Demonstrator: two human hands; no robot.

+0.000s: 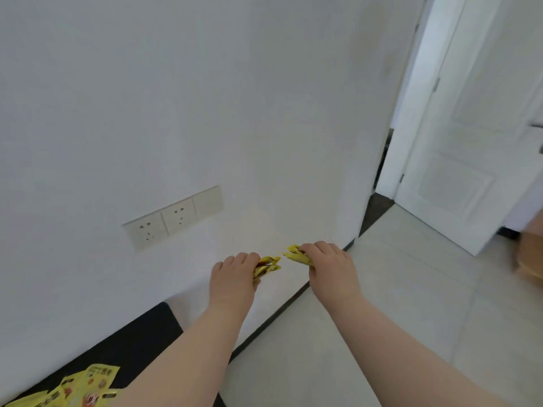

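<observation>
Both my arms reach forward at mid-height in front of a white wall. My left hand (235, 274) grips a small bunch of yellow sachets (266, 265) whose ends stick out to the right of my fingers. My right hand (329, 264) grips another bunch of yellow sachets (295, 254) pointing left. A small gap separates the two bunches. More yellow packets (79, 386) with printed pictures lie on a black surface (132, 339) at the bottom left, partly covered by my left forearm.
A row of white wall sockets (173, 220) sits left of my hands. A white door (458, 160) stands open at the right, with pale floor tiles (411, 289) below. A brown object (529, 251) shows blurred at the right edge.
</observation>
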